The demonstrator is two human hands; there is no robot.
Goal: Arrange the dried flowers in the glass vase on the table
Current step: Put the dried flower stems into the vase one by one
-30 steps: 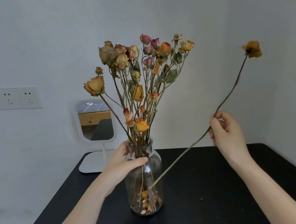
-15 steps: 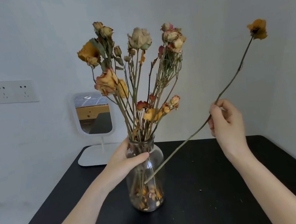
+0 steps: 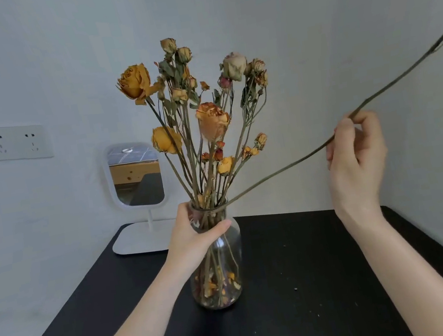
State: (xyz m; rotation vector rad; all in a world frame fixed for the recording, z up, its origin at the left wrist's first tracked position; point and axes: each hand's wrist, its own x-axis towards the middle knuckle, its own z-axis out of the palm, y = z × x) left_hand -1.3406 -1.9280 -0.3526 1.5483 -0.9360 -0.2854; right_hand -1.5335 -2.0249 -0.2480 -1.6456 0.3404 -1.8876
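The stem point(image 3: 287, 167), pinched by the right hand point(image 3: 356, 164), is now raised to the rim of the vase point(image 3: 222, 254), which is gripped by the left hand point(image 3: 193, 236).

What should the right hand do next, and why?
Probably raise the right hand to tip the long stem upright and slide it down: its lower end sits only at the glass vase mouth, lying shallow, while the left hand steadies the neck.

table point(image 3: 311, 322): black matte top filling the lower frame, far edge against the wall
glass vase point(image 3: 224, 257): upright on it, centre frame
mirror point(image 3: 136, 178): white, flat foot on the far left corner
crumbs point(image 3: 295, 289): pale specks right of the vase
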